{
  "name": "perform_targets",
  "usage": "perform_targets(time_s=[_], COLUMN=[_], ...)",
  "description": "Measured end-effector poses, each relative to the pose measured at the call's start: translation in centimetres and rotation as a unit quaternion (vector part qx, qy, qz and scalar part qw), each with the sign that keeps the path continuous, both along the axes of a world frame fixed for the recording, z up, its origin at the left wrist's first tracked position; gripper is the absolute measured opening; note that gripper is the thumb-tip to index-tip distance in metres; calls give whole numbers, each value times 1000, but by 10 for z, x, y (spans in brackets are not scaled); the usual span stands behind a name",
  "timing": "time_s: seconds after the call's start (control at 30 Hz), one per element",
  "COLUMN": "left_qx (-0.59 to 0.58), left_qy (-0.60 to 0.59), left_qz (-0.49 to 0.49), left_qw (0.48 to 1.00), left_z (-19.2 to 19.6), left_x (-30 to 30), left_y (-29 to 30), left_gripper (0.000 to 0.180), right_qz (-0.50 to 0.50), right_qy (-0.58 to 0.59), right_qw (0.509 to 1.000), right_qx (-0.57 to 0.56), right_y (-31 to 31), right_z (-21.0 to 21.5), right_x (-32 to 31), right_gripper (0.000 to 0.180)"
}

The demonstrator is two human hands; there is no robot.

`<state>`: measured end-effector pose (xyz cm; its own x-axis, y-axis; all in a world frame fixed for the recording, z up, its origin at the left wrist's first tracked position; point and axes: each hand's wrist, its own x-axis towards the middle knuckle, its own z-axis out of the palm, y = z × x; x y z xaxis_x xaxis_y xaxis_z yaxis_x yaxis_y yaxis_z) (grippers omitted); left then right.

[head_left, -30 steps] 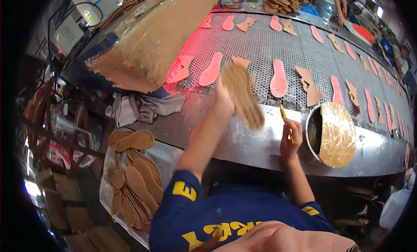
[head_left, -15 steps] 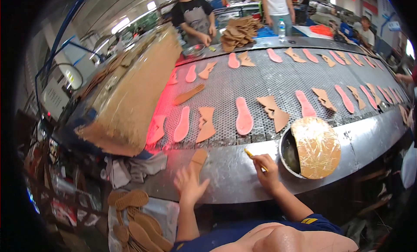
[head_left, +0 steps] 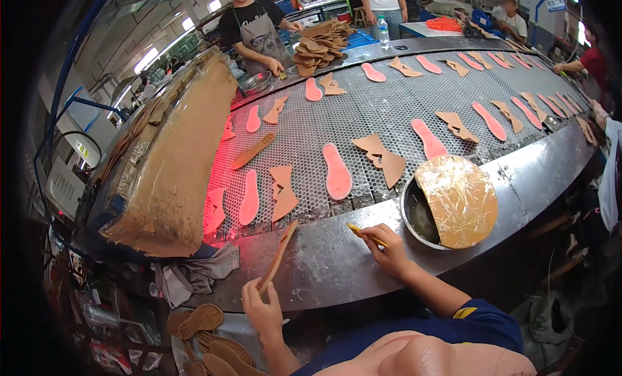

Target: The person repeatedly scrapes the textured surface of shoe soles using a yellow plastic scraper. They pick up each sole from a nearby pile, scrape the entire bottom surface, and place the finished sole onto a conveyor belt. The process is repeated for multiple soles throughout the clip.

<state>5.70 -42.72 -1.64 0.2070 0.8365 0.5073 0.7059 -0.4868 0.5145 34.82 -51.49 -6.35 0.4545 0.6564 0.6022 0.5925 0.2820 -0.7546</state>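
A brown shoe sole is gripped at its near end by my left hand. It is lifted and turned almost edge-on above the metal ledge of the conveyor. My right hand holds a slim yellow brush with its tip pointing left, apart from the sole. Just right of that hand stands a round metal pot, partly covered by a tan, tape-wrapped lid. Dark liquid seems to show in the gap. More brown soles lie in a pile below my left hand.
On the mesh conveyor lie rows of pink insoles and tan cut pieces. A tan-covered housing with red light at its opening stands left. Grey cloth hangs by the ledge. Across the belt, a person works beside stacked soles.
My left hand has gone from lying spread over the sole on the ledge to gripping and raising it on edge. The right hand, still with the brush, stays near the pot. The view has shifted.
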Motion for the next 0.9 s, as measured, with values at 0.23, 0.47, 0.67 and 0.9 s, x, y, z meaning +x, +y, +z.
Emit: perform_targets(time_s=[0.23,0.47,0.67,0.9], left_qx=[152,-7,-169,-296], left_qy=[-196,-384,-177,-518], left_qz=[-20,66,-92,-256], left_qw=[969,921,965,760], left_z=[8,12,-76,-59], left_x=[21,40,63,63], left_y=[8,15,49,38], left_gripper=[18,36,33,45], right_qz=[-34,-115,-283,-328], right_qy=[-28,-50,-75,-218], right_qw=[999,989,951,919], right_qx=[23,80,102,-3], right_y=[-4,-51,-95,-95], right_z=[0,34,42,39], right_x=[5,12,44,56], right_gripper=[18,27,24,22])
